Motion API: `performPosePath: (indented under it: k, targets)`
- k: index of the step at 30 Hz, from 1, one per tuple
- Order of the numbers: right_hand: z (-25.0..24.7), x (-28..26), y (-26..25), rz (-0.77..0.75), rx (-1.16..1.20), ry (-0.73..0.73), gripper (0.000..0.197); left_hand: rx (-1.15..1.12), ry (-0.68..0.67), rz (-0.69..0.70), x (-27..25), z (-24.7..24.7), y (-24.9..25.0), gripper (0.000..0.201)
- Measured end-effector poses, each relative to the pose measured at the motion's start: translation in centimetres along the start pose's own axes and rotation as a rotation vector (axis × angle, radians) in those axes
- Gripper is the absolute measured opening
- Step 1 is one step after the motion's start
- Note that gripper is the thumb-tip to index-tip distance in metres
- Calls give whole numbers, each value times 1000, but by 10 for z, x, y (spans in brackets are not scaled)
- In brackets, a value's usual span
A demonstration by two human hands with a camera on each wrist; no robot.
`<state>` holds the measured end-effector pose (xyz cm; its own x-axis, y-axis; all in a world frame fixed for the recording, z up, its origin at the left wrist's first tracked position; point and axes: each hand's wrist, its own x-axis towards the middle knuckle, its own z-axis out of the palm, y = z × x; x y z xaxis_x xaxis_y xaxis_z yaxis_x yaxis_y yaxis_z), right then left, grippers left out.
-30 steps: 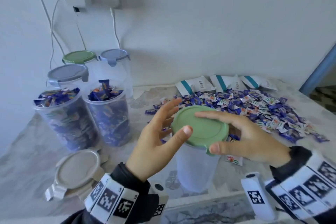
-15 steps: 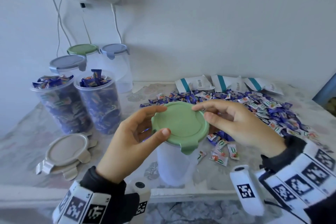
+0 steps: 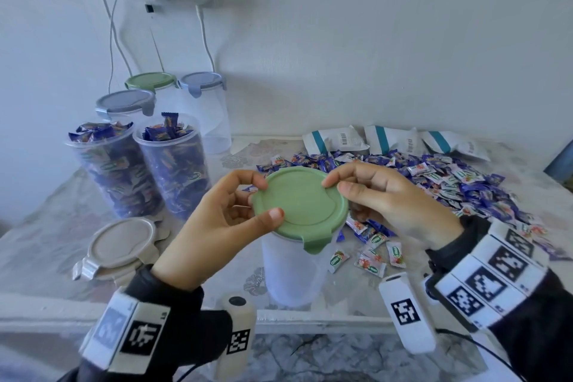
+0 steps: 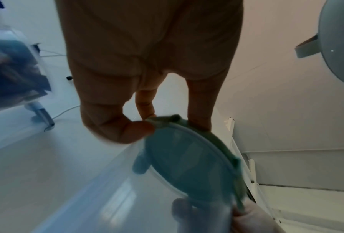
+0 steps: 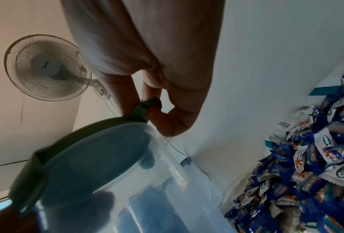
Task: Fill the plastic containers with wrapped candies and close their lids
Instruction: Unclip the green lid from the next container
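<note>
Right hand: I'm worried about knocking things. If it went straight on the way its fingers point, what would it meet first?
Probably the left hand, just across the green lid that the right hand pinches; depth is uncertain.

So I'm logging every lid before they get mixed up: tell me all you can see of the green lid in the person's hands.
The green lid is round, matte pale green plastic with a raised rim and hinged locking flaps; one flap hangs down at its near edge. It sits tilted on an empty clear container near the table's front edge. The left hand pinches its left rim, thumb on top; the right hand pinches a flap at the right rim.
</note>
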<state>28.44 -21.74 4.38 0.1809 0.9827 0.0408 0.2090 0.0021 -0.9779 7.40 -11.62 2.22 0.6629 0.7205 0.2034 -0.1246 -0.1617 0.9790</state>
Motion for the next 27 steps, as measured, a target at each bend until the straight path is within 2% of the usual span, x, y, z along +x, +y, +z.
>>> performPosePath:
  k: [2, 4, 5, 7, 9, 10, 12, 16, 21, 24, 27]
  targets:
    - [3, 1, -1, -9, 3, 7, 22, -3, 66, 21, -1, 3, 1, 37]
    - [7, 1, 0, -18, 23, 13, 22, 89, 83, 38, -3, 3, 4, 37]
    - [8, 1, 0, -24, 29, 25, 21, 160, 60, 38, -5, 2, 6, 44]
    - [11, 2, 1, -51, 29, 59, 22, 264, -8, 33, -7, -5, 8, 70]
    - [13, 5, 1, -85, 24, 89, 23, 248, -8, 29, -4, -7, 9, 89]
    - [14, 7, 1, -100, 7, 97, 23, 190, 32, 28, 1, -7, 10, 84]
    - [15, 9, -2, -120, -42, 107, 25, 124, 90, -12, 13, -5, 14, 60]
    - [19, 11, -3, -142, -87, 144, 25, 183, 43, -63, 30, -5, 11, 33]
    - [20, 5, -2, -153, -164, 273, 20, 91, -54, -87, 35, -4, 16, 37]
    - [17, -3, -5, -170, -189, 318, 24, 138, -76, -103, 34, -5, 17, 35]
    - [16, -11, -6, -166, -218, 313, 24, 170, -146, -137, 31, -6, 15, 44]
